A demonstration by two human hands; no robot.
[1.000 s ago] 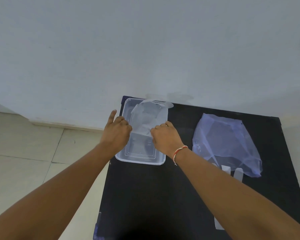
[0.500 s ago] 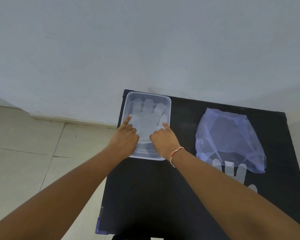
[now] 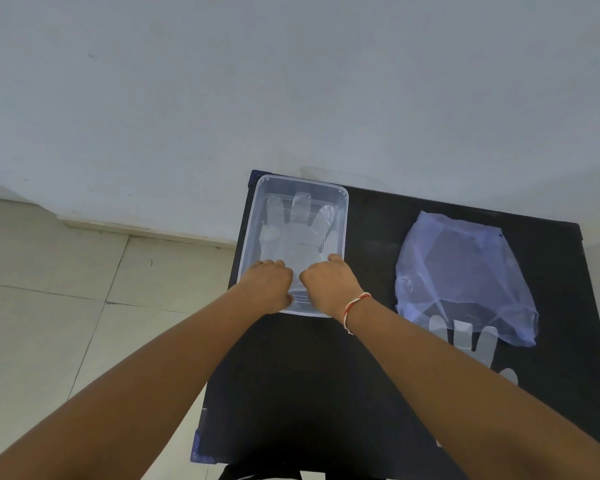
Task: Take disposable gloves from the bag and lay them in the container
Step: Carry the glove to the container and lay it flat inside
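Observation:
A clear rectangular container (image 3: 344, 216) stands at the far left corner of the black table (image 3: 309, 393). One transparent disposable glove (image 3: 291, 237) lies flat inside it, fingers pointing away from me. My left hand (image 3: 267, 284) and my right hand (image 3: 326, 282) sit side by side over the container's near end, on the glove's cuff. Their fingers curl down and the tips are hidden, so any hold on the cuff does not show. The bluish plastic bag (image 3: 461, 268) lies to the right, with glove fingers (image 3: 461, 337) sticking out of its near opening.
A white wall rises just behind the table. The table's left edge drops to a tiled floor (image 3: 66, 306). My forearms cross the dark tabletop between the container and me.
The glove went from hanging over the container to lying flat inside it. Both hands slid back from its palm to the cuff, and the pointing index fingers curled in.

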